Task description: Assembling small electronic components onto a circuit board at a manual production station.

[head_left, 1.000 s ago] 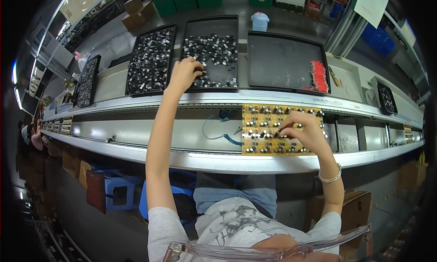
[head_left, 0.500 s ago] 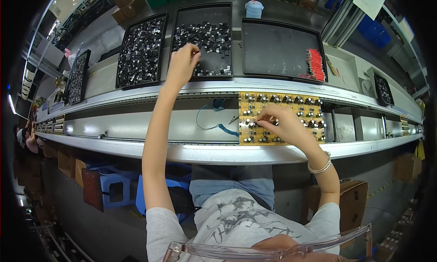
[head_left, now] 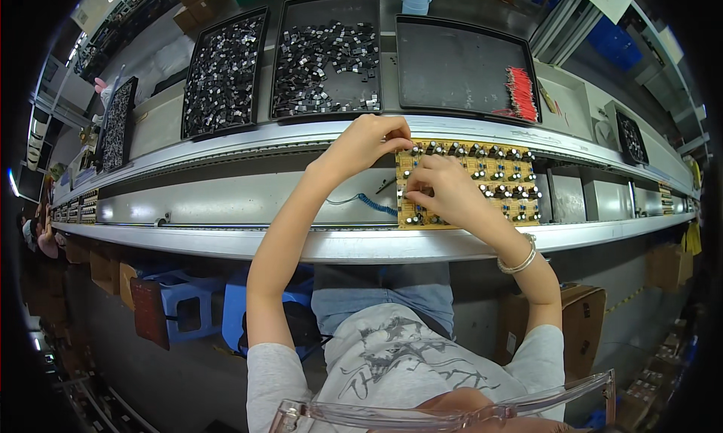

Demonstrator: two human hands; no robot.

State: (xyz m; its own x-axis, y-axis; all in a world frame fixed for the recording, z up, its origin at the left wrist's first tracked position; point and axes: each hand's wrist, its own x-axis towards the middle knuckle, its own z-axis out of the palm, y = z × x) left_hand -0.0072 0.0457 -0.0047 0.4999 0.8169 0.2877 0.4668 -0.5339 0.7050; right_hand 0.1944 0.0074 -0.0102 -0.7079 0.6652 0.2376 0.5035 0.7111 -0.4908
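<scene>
- Yellow circuit board point(head_left: 482, 183) on the conveyor worktop point(head_left: 226, 199) already carries many dark round parts.
- Left hand point(head_left: 369, 143) pinches together at its upper-left corner; what it grips is too small to tell.
- Right hand point(head_left: 440, 192) presses fingertips together on the board's left part.
- Black trays of loose parts point(head_left: 324, 53) remain well stocked.

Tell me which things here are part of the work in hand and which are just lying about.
In use:
left hand
right hand
yellow circuit board
middle tray of black parts

Lying about:
left tray of black parts
tray with red parts
blue stool
cardboard box

Both arms outstretched, left hand point(head_left: 367, 141) and right hand point(head_left: 440, 188) close together, fingertips seemingly pinched.
</scene>
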